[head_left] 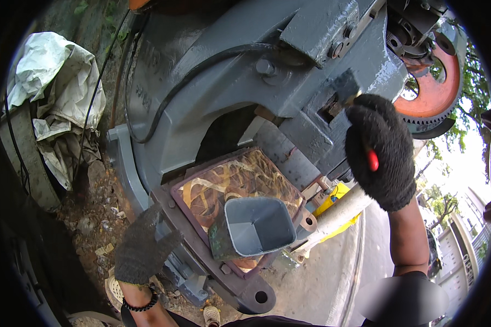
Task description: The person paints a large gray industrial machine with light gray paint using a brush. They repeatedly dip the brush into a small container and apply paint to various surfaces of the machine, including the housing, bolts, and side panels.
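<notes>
My right hand (381, 152), in a dark knitted glove, is closed around a paintbrush with a red handle end (372, 160). The grey-coated bristles (346, 86) are at the painted body of a large grey machine (218, 92), beside a square recess (330, 108). My left hand (142, 248), also gloved, rests at the near left edge of the machine's bed (210, 267), fingers apart and holding nothing I can see. A square tub (233, 226) with grey paint inside stands on a patterned brown board (210, 191) lying on the bed.
A black cable (183, 90) loops across the machine's left side. An orange toothed wheel (444, 82) is at the upper right. Crumpled pale sheeting (71, 92) lies at the left above littered ground (93, 223). A white pipe and a yellow object (333, 201) are beyond the bed.
</notes>
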A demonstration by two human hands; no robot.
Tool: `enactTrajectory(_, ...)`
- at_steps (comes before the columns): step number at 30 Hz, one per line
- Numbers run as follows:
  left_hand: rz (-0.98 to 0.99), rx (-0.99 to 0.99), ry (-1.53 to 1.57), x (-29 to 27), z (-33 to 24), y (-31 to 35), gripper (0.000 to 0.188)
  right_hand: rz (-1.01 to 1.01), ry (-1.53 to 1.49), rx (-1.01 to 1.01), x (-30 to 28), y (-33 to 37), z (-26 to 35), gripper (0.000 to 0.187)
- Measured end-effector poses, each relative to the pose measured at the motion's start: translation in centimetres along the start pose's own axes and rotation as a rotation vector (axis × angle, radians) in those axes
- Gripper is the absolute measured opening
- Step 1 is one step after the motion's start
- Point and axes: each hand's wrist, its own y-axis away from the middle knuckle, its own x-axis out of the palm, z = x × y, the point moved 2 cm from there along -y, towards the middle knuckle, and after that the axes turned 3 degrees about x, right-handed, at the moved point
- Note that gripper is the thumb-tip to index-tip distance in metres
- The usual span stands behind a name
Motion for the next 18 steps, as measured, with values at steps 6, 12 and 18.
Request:
enactTrajectory(6, 0.041, -0.082, 0.041, -0.6, -1.4, -0.4, 0.080, -0.071, -0.085, 0.008, 3.1, 0.4, 0.1, 0.040)
enactTrajectory(12, 0.048, -0.211, 0.145, -1.2, -1.9, -0.2, 0.081, 0.045, -0.154, 0.038, 2.8, 2.5, 1.8, 0.040)
enactTrajectory(18, 0.055, -0.205, 0.128, -1.5, -2.4, -0.4, 0.080, -0.134, 0.029, -0.003, 1.0, -0.8, -0.6, 0.038)
